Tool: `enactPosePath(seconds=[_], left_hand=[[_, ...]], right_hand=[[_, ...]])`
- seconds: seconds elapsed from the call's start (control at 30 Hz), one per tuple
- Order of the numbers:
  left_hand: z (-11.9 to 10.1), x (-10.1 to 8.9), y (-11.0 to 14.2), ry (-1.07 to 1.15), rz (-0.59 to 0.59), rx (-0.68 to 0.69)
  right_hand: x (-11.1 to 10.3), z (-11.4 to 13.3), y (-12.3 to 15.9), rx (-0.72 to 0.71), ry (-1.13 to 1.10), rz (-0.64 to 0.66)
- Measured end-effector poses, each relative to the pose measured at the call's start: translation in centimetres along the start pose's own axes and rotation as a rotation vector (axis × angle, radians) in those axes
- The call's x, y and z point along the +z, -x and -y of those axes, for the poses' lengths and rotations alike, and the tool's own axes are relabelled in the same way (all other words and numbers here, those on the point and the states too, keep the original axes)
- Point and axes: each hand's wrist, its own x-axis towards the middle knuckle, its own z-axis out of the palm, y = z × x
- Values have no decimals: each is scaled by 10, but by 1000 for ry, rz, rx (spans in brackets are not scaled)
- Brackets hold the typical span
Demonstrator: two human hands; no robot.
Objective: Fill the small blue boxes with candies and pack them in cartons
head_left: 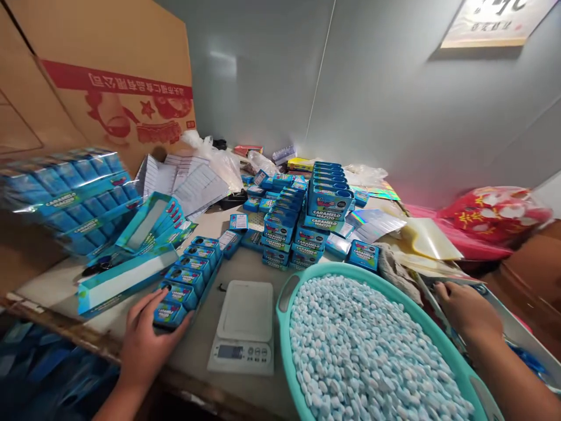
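One row of small blue boxes (pixel 190 269): stood on the table (pixel 195 362), left of a white scale (pixel 245 313) (display too small to read). Left hand (pixel 146 330): its grip was closed around the near end of the row. Right hand (pixel 467 310): was at an open white box (pixel 511 321); whether its grip was clenched could not be told. One teal basin (pixel 283 327): lay right of the scale, filled with pale blue and white candies (pixel 359 345). Stacked blue containers (pixel 324 219): stood behind the basin.
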Motion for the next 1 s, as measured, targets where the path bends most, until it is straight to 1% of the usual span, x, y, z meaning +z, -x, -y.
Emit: enactPosePath(seconds=[0.1,0.17,0.2,0.23,0.27,0.33,0.37,0.4,0.43,0.47,0.5,0.53,0.6,0.63,0.7,0.77,0.9,0.93,1.0], left_hand=[[10,3,0,14,-36,39],[19,6,1,38,-94,71],[22,7,1,44,-149,98],[24,6,2,35,-202,142],[23,4,2,15,-244,202],[11,-6,1,21,-302,364],[-2,-13,-1,62,-283,438],[-19,-20,-3,152,-246,505],[-40,-27,-6,284,-177,513],[-63,-32,-10,372,-87,503],[-86,-36,-12,443,-44,541],[-108,-39,-14,487,33,595],[-144,-39,-13,570,231,657],[-156,-37,-10,640,303,649],[-167,-31,-5,782,391,607],[-169,-25,0,878,455,531],[-166,-16,2,956,637,303],[-165,-14,3,969,651,258],[-162,-12,5,982,606,230]], right_hand=[[-17,-1,8,5,-12,-84],[-40,5,18,6,-35,-124],[-55,13,26,11,-49,-156],[-70,24,36,34,-96,-221],[-86,40,49,25,-162,-290],[-111,84,85,-60,-359,-324],[-118,110,108,-108,-482,-266],[-121,138,133,-152,-602,-164],[-120,165,160,-179,-725,-57],[-117,191,188,-196,-833,64],[-111,215,215,-212,-930,185],[-105,237,241,-218,-1006,292],[-91,268,283,-247,-1132,439],[-84,278,298,-244,-1202,440],[-72,287,316,-229,-1310,392],[-61,287,320,-238,-1339,315],[-49,285,315,-322,-1260,176],[-47,286,314,-349,-1244,144],[-47,289,315,-415,-1223,88]])
